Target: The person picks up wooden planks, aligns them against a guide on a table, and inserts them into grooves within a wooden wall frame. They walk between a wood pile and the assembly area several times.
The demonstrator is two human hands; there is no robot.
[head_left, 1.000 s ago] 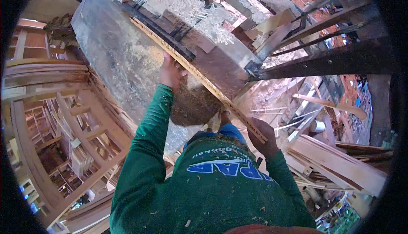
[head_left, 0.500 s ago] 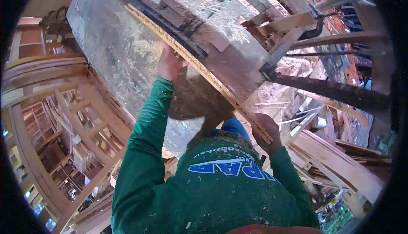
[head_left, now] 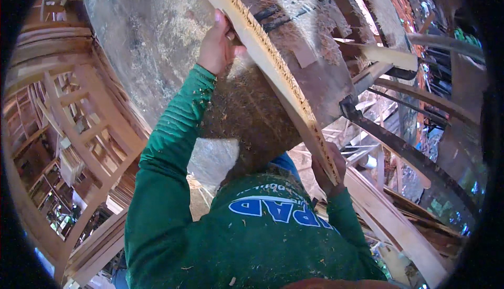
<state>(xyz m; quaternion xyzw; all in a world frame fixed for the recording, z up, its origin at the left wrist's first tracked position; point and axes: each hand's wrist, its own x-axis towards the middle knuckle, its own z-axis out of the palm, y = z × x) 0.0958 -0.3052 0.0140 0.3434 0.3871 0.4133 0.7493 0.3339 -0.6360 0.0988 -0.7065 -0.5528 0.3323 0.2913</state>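
Note:
A long wooden board (head_left: 273, 71) with a rough, splintered edge runs slantwise from the top of the view down to my right side. My left hand (head_left: 216, 47) is at its left face, about midway along the visible length, with the thumb up and the fingers curled against it. At the near end, my right hand (head_left: 331, 165) is wrapped round the board. The board is raised and tilted over a grey worktable (head_left: 139, 42) strewn with wood shavings. Its far end lies outside the picture.
Wooden frames (head_left: 86, 126) stand on the left beside stacked planks (head_left: 55, 42). To the right, a dark beam (head_left: 404, 139) and several timbers slope away from the table. Long planks (head_left: 394, 220) lie at the lower right. Sawdust covers the far tabletop.
The board has been tipped and lifted, showing more of its left face, and its far end has left the picture. Both hands keep their hold. The whole view has shifted a little.

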